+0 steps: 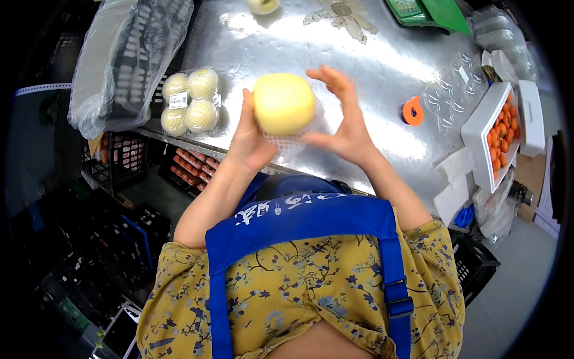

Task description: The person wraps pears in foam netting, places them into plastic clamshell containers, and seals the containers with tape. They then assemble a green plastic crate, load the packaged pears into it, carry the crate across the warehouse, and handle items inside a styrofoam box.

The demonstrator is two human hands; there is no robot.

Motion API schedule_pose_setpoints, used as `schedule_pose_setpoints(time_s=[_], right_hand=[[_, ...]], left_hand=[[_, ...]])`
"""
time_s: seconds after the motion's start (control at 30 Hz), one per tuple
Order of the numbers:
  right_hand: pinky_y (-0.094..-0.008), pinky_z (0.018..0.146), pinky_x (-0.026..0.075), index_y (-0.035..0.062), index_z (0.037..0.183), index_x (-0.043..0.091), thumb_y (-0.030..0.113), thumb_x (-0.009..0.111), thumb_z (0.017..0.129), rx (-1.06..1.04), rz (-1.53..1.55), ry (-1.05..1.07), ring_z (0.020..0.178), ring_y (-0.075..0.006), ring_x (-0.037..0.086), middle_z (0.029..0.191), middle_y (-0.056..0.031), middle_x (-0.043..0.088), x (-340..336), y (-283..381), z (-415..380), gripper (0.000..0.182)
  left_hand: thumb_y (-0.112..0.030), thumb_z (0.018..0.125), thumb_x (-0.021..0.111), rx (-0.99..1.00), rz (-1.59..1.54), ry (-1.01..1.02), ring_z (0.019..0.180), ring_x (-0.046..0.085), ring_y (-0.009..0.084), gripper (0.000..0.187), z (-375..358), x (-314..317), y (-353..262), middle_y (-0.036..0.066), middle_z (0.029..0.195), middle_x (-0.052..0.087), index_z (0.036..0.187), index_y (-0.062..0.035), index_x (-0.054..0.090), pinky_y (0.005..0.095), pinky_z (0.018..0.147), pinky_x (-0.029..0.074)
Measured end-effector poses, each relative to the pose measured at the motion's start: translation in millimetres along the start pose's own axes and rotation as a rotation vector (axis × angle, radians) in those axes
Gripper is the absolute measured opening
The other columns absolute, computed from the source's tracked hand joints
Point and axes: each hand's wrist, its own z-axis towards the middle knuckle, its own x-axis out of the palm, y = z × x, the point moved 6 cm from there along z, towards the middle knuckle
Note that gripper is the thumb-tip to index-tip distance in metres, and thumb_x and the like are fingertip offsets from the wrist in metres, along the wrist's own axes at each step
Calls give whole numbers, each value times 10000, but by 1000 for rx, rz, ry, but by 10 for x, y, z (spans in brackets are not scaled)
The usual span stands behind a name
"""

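A large, pale yellow, round fruit (284,103), like an apple or a pear, is held over the metal table (233,54). My left hand (251,134) grips it from the left and below, fingers partly hidden behind it. White foam netting (284,142) shows under the fruit, between my hands. To the right, my right hand (345,119) has its thumb and fingers spread apart, thumb tip by the netting. On the table's left lies a clear labelled pack (190,102) of several similar fruits in foam nets. Another netted fruit (263,5) is at the far edge.
An orange tape roll (412,111) and clear plastic trays (457,90) lie on the right. Beyond them stands a white foam box (478,128) of small orange fruits. A green scale (424,12) is at the back. Plastic-covered packaging (128,66) borders the left.
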Motion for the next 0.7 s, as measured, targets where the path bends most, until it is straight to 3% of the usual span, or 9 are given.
schedule_pose_setpoints(time_s=[0.1, 0.13, 0.17, 0.3, 0.47, 0.6, 0.67, 0.7], right_hand=[[-323, 950, 385, 73, 1329, 288, 227, 837, 565, 25, -37, 89, 1173, -200, 441, 1261, -73, 443, 97, -214, -77, 954], [-327, 965, 374, 70, 1330, 292, 184, 829, 557, 133, 169, 98, 1181, -199, 432, 1261, -74, 442, 69, -272, -90, 948], [-331, 980, 362, 68, 1332, 296, 141, 821, 550, 240, 377, 105, 1188, -199, 423, 1262, -75, 441, 54, -309, -100, 944], [-337, 995, 352, 70, 1340, 295, 86, 800, 558, 557, 948, 107, 1188, -198, 424, 1267, -71, 436, 154, -553, -298, 931], [-347, 984, 361, 52, 1340, 294, 267, 751, 666, 576, 1205, 176, 1162, -201, 441, 1261, -88, 440, 268, -580, -355, 842], [-352, 889, 439, 36, 1321, 286, 448, 633, 766, 645, 1101, 245, 1086, -203, 490, 1207, -121, 462, 303, -594, -344, 773], [-329, 775, 484, 34, 1303, 281, 463, 571, 806, 701, 942, 204, 1036, -203, 513, 1164, -135, 471, 281, -520, -308, 718], [-317, 718, 507, 33, 1294, 279, 470, 540, 826, 727, 861, 185, 1010, -203, 525, 1142, -143, 476, 258, -484, -287, 692]], left_hand=[[-481, 937, 316, 87, 408, -51, 1134, 481, 217, 572, 15, 2, -36, 121, 1222, 495, 1251, -16, 425, 367, 932, 410], [-439, 956, 301, 128, 560, -60, 1145, 475, 215, 544, 12, 15, -50, 128, 1228, 494, 1253, 3, 415, 353, 935, 409], [-404, 963, 340, 246, 549, -106, 993, 503, 118, 506, -12, 48, -108, 94, 1090, 559, 1169, 27, 507, 258, 803, 425], [-362, 965, 363, 304, 582, -105, 952, 519, 104, 471, -42, 26, -194, 78, 1077, 568, 1164, 39, 511, 243, 826, 404], [-302, 971, 368, 400, 627, -71, 992, 509, 106, 417, -42, 120, -254, 75, 1079, 566, 1167, 37, 512, 249, 864, 391], [-199, 859, 575, 361, 719, 73, 956, 546, 121, 358, -29, 234, -245, 76, 1028, 588, 1130, 29, 526, 255, 830, 429], [-145, 770, 677, 269, 899, 196, 923, 568, 127, 407, -21, 324, -224, 79, 995, 600, 1109, 25, 530, 264, 803, 455], [-122, 667, 757, 219, 806, 143, 872, 587, 140, 514, -3, 310, -224, 78, 948, 613, 1100, 23, 520, 276, 773, 478]])
